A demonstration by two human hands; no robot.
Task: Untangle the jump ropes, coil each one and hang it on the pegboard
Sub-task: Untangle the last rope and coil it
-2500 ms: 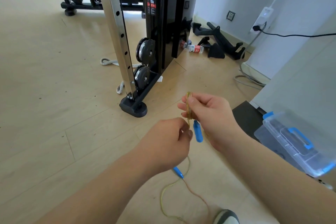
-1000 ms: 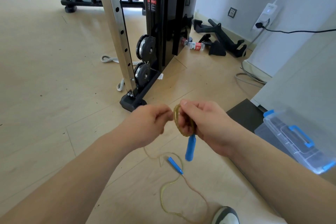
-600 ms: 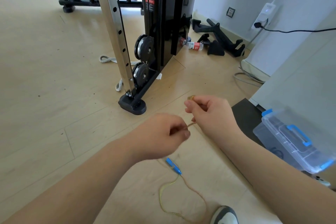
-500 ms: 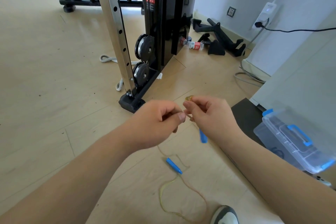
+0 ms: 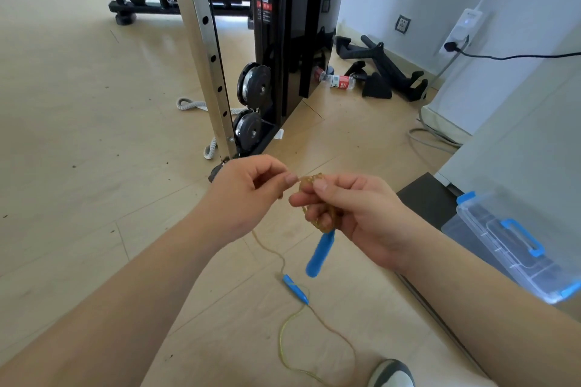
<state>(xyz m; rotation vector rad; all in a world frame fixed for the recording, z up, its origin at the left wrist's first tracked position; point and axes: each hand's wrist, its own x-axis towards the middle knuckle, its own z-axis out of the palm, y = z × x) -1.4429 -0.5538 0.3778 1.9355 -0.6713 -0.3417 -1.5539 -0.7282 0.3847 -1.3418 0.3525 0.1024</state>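
Left hand [image 5: 248, 195]: thumb and forefinger pinch the free strand just left of the coil. A moment ago this hand was lower, drawing slack upward.
Right hand [image 5: 361, 217]: fingers curl round a small coil of the jump rope [image 5: 317, 198], held in the air above the wood floor [image 5: 94, 135].
Hanging handle [image 5: 319, 253]: blue, dangling from the coil below the right hand.
Floor handle [image 5: 295, 289]: blue, lying about where it lay before. A loose loop [image 5: 283, 342] trails from it toward a shoe [image 5: 391, 374].
Change: the left hand has come back up to the coil with fresh strand.
Meaning: apparently one more turn is being laid on, so coiling is under way but unfinished. Slack remains on the floor.
Pegboard: not in view, so nothing seen hung.
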